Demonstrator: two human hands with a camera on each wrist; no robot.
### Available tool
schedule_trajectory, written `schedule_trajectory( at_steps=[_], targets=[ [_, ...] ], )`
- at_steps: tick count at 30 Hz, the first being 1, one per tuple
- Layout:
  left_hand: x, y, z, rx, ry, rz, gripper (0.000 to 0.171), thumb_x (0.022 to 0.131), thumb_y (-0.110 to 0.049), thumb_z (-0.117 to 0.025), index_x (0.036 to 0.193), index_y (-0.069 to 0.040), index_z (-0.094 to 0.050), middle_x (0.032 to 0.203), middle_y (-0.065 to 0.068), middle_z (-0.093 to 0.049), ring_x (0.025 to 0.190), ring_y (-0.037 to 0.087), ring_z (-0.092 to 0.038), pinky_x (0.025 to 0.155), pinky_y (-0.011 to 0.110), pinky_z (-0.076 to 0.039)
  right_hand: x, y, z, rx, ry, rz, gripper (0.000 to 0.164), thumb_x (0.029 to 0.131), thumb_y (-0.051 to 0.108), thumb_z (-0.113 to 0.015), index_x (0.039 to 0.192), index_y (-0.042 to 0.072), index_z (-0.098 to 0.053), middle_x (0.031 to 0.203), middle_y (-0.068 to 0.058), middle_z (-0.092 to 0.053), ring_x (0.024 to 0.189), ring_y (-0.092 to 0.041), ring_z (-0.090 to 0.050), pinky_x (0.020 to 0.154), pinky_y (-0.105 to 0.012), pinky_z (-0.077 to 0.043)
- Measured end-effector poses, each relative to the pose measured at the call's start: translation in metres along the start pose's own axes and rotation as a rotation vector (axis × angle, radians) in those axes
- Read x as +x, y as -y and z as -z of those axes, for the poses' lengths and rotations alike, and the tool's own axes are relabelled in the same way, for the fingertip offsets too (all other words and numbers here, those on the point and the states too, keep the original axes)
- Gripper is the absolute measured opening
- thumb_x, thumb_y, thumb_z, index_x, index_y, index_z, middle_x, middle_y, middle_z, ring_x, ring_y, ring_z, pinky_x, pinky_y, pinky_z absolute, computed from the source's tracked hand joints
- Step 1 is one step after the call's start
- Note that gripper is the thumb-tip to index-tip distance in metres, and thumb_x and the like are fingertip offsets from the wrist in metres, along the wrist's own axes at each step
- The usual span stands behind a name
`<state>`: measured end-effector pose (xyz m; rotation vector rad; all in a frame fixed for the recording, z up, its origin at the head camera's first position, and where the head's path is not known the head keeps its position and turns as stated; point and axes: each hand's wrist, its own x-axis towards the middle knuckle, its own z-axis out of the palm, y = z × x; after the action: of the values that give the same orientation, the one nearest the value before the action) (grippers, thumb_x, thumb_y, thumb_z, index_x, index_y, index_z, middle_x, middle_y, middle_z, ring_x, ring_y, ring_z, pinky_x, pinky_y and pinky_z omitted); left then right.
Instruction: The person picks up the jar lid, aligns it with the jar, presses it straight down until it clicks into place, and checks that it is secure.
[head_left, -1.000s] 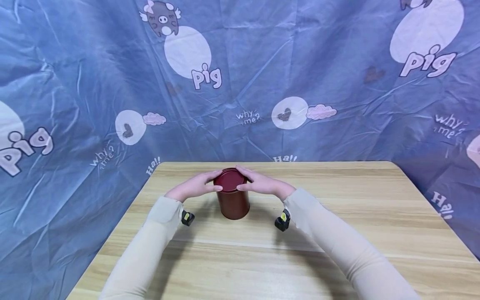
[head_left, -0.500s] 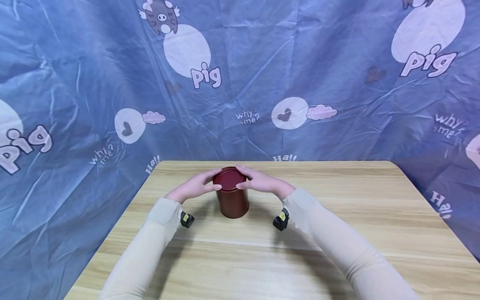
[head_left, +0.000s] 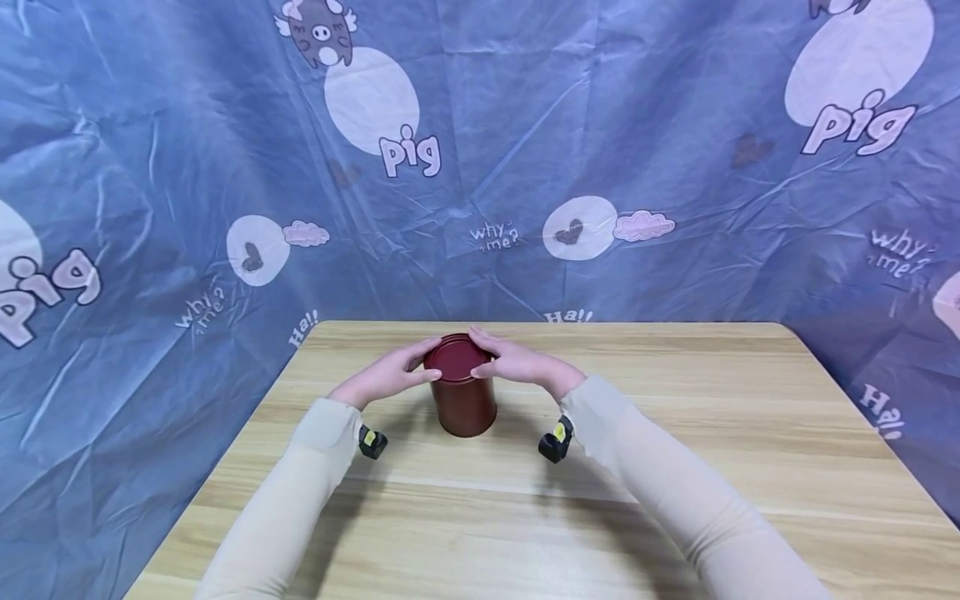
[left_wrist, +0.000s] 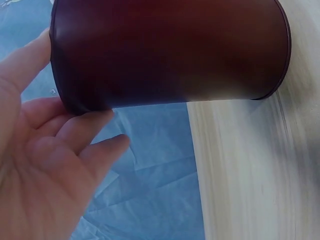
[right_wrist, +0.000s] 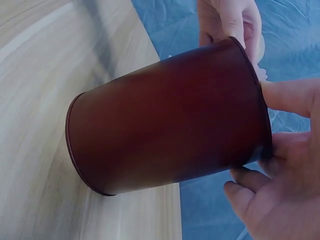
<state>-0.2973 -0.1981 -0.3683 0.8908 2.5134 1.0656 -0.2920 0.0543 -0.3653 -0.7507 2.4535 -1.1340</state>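
A dark red cylindrical canister [head_left: 465, 408] stands upright on the table, its round red lid [head_left: 457, 358] seated on top. My left hand [head_left: 386, 375] grips the upper rim from the left, thumb at the near side and fingers at the far side. From the right, my right hand [head_left: 525, 367] holds the same rim in a mirrored way. In the left wrist view, the left hand's fingertips touch the canister wall [left_wrist: 170, 50] just under the rim. The right wrist view has both hands around the top end of the canister [right_wrist: 170, 120].
The light wood table [head_left: 675, 433] has its back edge a short way behind the canister. A blue printed cloth [head_left: 495, 150] hangs behind the table and along its sides. Small black wrist cameras [head_left: 555, 442] sit below both cuffs.
My right wrist has shifted slightly to the left. Both hands keep their hold on the canister's rim, and the canister stays in nearly the same spot.
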Motion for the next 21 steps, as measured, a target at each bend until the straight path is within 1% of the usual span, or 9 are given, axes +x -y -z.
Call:
schedule_trajectory(
  at_steps=[3, 7, 9, 12, 15, 17, 21],
  targets=[
    [0.0, -0.001, 0.001, 0.018, 0.002, -0.003, 0.066, 0.097, -0.019, -0.059, 0.149, 0.005, -0.028, 0.154, 0.025, -0.029, 0.142, 0.038, -0.03, 0.116, 0.049, -0.027, 0.0, 0.0, 0.0, -0.003, -0.004, -0.001, 0.077, 0.093, 0.024, -0.057, 0.155, 0.008, -0.014, 0.163, -0.011, -0.006, 0.15, -0.03, -0.006, 0.121, -0.05, -0.012],
    [0.002, -0.002, 0.001, 0.018, 0.01, -0.005, 0.066, 0.096, -0.019, -0.06, 0.149, 0.006, -0.028, 0.154, 0.025, -0.031, 0.142, 0.038, -0.031, 0.116, 0.048, -0.028, -0.001, -0.004, 0.0, -0.004, -0.014, -0.003, 0.077, 0.093, 0.024, -0.057, 0.155, 0.009, -0.015, 0.163, -0.011, -0.007, 0.15, -0.029, -0.007, 0.121, -0.05, -0.013],
    [0.003, -0.002, 0.002, 0.027, 0.009, 0.005, 0.066, 0.096, -0.02, -0.06, 0.149, 0.005, -0.029, 0.153, 0.024, -0.032, 0.141, 0.037, -0.032, 0.116, 0.048, -0.029, -0.001, -0.006, 0.0, 0.001, -0.014, -0.001, 0.077, 0.093, 0.025, -0.058, 0.155, 0.01, -0.015, 0.163, -0.01, -0.007, 0.15, -0.029, -0.007, 0.121, -0.05, -0.014],
    [0.003, -0.002, 0.005, 0.078, -0.001, 0.036, 0.067, 0.096, -0.025, -0.062, 0.15, 0.0, -0.031, 0.153, 0.021, -0.034, 0.141, 0.036, -0.033, 0.116, 0.048, -0.029, 0.0, -0.007, 0.0, 0.009, -0.012, 0.01, 0.077, 0.094, 0.028, -0.057, 0.156, 0.012, -0.014, 0.164, -0.008, -0.006, 0.151, -0.029, -0.006, 0.121, -0.051, -0.014],
    [0.002, -0.003, 0.009, 0.147, -0.025, 0.063, 0.069, 0.094, -0.031, -0.064, 0.151, -0.007, -0.034, 0.154, 0.016, -0.036, 0.143, 0.034, -0.032, 0.116, 0.05, -0.028, 0.002, -0.008, 0.001, -0.01, -0.002, 0.016, 0.078, 0.095, 0.033, -0.056, 0.156, 0.013, -0.012, 0.164, -0.008, -0.006, 0.151, -0.029, -0.006, 0.121, -0.051, -0.014],
    [0.0, -0.003, 0.01, 0.191, -0.045, 0.061, 0.071, 0.092, -0.035, -0.065, 0.151, -0.01, -0.033, 0.155, 0.015, -0.035, 0.144, 0.034, -0.03, 0.117, 0.052, -0.027, 0.0, -0.008, 0.003, -0.024, 0.005, 0.012, 0.08, 0.095, 0.036, -0.055, 0.157, 0.014, -0.008, 0.164, -0.01, -0.006, 0.15, -0.029, -0.009, 0.12, -0.051, -0.016],
    [-0.006, -0.001, 0.014, 0.234, -0.116, 0.067, 0.076, 0.092, -0.04, -0.064, 0.154, -0.016, -0.027, 0.161, 0.009, -0.023, 0.148, 0.031, -0.019, 0.118, 0.055, -0.02, -0.008, -0.01, 0.012, -0.067, -0.004, 0.021, 0.082, 0.097, 0.039, -0.053, 0.157, 0.017, -0.002, 0.164, -0.011, -0.004, 0.15, -0.032, -0.009, 0.121, -0.05, -0.015]
  ],
)
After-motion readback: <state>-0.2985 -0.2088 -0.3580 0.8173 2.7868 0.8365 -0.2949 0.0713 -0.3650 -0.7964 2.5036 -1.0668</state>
